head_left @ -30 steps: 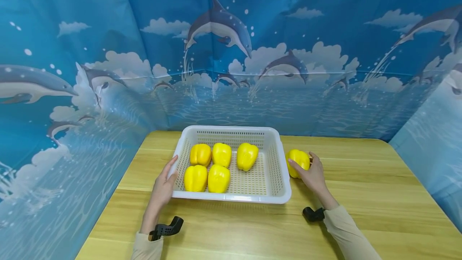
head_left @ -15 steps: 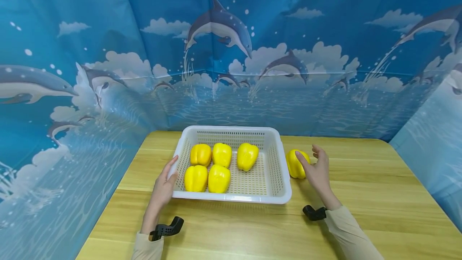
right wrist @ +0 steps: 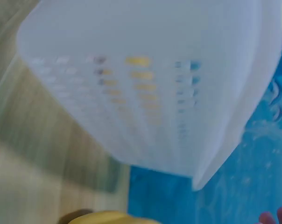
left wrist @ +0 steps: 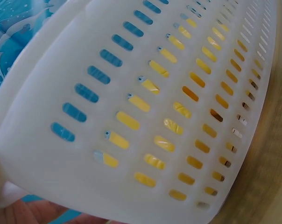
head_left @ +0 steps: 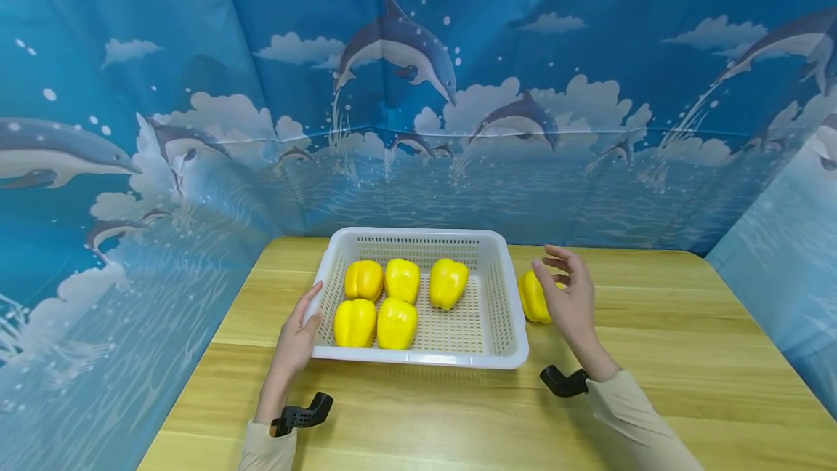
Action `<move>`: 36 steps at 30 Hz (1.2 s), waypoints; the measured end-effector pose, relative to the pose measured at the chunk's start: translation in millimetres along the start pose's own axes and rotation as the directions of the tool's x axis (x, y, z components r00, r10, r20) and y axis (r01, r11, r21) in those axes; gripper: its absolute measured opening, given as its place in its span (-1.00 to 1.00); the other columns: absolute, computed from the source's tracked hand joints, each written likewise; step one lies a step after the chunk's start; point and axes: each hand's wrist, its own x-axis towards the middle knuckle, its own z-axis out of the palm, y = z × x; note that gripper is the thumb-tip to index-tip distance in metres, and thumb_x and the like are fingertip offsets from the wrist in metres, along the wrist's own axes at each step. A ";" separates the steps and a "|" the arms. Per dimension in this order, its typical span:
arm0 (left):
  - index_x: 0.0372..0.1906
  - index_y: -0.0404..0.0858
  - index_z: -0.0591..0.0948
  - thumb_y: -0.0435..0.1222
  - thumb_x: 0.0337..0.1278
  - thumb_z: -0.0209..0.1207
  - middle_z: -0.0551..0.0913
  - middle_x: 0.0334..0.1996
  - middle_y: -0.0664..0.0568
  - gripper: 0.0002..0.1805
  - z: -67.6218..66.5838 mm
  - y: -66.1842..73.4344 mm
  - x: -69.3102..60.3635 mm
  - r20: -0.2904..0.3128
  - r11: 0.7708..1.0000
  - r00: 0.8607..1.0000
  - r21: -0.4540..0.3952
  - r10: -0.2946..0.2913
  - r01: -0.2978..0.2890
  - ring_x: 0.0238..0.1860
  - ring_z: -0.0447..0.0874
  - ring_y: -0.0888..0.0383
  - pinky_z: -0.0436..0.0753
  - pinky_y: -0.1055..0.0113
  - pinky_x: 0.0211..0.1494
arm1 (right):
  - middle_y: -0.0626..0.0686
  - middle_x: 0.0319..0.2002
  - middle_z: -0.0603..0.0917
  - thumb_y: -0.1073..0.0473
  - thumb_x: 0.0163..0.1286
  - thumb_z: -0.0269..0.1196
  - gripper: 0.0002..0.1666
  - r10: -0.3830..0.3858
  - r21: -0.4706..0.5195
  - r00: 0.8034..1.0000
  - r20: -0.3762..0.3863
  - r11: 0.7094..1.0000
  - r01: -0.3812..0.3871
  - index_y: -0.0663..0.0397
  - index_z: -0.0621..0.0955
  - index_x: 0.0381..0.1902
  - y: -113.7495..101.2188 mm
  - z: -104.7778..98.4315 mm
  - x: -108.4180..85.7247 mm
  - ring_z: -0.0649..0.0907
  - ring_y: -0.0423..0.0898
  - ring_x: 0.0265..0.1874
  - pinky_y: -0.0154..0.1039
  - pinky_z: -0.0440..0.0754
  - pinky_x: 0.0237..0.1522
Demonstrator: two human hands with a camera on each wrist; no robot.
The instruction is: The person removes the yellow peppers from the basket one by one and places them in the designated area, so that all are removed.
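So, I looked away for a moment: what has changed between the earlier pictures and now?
The right hand let go of the glossy yellow bell pepper right of the white perforated plastic basket and moved slightly up in the head view. That pepper, the basket, the five yellow bell peppers inside and the left hand at the basket's left rim stayed put.

Right of my right hand: open passage over the table. Leftward at table level: lone pepper, then basket wall. Inside, room before the rear-right pepper.
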 end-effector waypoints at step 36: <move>0.45 0.07 0.18 -0.32 0.44 -0.16 0.13 0.42 -0.12 -0.45 1.3 2.6 -1.0 -0.023 1.000 1.000 -0.012 -0.003 0.002 0.33 0.19 -0.18 0.30 -0.21 0.20 | 0.01 -0.23 0.64 -0.01 0.30 0.27 -0.68 -0.001 -0.242 0.859 0.512 0.959 0.145 0.07 0.60 -0.10 -60.6 56.1 33.3 0.62 -0.03 -0.29 -0.13 0.58 -0.33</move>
